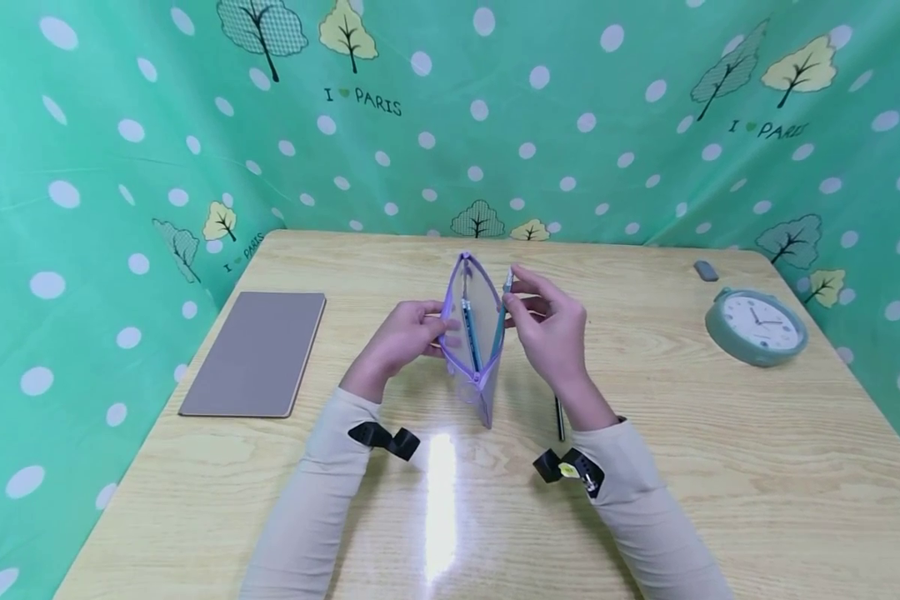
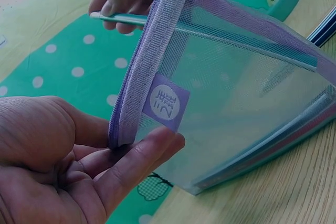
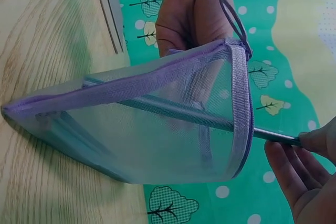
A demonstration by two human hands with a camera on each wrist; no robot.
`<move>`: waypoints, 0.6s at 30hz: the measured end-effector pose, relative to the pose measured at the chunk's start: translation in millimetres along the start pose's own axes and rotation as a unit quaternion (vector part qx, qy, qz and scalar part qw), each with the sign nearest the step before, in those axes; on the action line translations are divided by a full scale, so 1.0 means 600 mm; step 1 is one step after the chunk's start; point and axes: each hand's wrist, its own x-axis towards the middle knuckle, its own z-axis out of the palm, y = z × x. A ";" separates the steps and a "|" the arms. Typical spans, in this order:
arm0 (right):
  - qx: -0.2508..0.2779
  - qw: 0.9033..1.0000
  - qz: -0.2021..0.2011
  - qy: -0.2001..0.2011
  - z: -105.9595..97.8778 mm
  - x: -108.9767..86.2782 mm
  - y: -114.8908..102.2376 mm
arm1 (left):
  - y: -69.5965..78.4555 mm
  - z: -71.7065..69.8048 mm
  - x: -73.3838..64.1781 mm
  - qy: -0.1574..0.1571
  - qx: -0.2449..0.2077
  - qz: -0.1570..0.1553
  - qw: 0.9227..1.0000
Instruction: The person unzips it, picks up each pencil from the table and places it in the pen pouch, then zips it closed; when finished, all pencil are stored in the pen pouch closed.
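Observation:
Between the hands stands a mesh pencil pouch [image 2: 236,98] with a purple zipper, its mouth unzipped and facing up. My left hand [image 1: 407,333] holds the pouch's left rim between thumb and fingers, beside a purple label [image 2: 167,100]. At the opposite rim, my right hand [image 1: 555,325] pinches the upper end of a teal pen [image 3: 178,111]. Most of that pen's length is inside the pouch, seen slanting through the mesh. Blue writing tools [image 1: 471,333] lie deeper in the pouch; their exact kind is unclear. A black pen [image 1: 559,421] lies on the table, partly hidden under my right wrist.
A grey notebook [image 1: 258,354] lies on the left of the wooden table [image 1: 645,500]. Toward the right are a round teal clock [image 1: 757,325] and a small grey-blue block [image 1: 706,271], possibly an eraser. Green dotted cloth [image 1: 525,150] hangs behind the table.

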 end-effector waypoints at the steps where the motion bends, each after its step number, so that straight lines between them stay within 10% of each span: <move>1: -0.006 1.000 -0.001 -0.002 0.000 0.000 0.001 | 0.000 0.000 -0.001 0.000 0.000 0.002 1.000; 18: -0.049 0.998 -0.028 -0.036 0.009 -0.008 0.004 | -0.001 0.001 -0.002 -0.004 -0.001 0.006 1.000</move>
